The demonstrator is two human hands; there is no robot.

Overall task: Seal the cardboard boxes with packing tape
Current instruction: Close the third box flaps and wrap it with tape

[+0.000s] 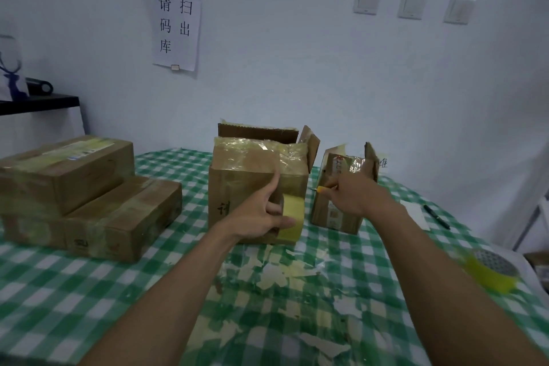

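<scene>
A tall cardboard box (pixel 243 181) stands mid-table with its back and right flaps up. My left hand (pixel 261 214) grips a yellowish tape roll (pixel 292 218) held against the box's front right corner. My right hand (pixel 352 196) holds a small yellow-handled cutter (pixel 322 189), its tip pointing left toward that box. Behind my right hand stands a smaller open box (pixel 335 217) with raised flaps. Two sealed boxes (pixel 89 196) are stacked at the left.
A second yellow tape roll (pixel 490 272) lies at the table's right edge. A black pen (pixel 436 216) rests on white paper at the right. Torn tape scraps (pixel 276 276) litter the green checked tablecloth (pixel 59 291). A wall stands close behind.
</scene>
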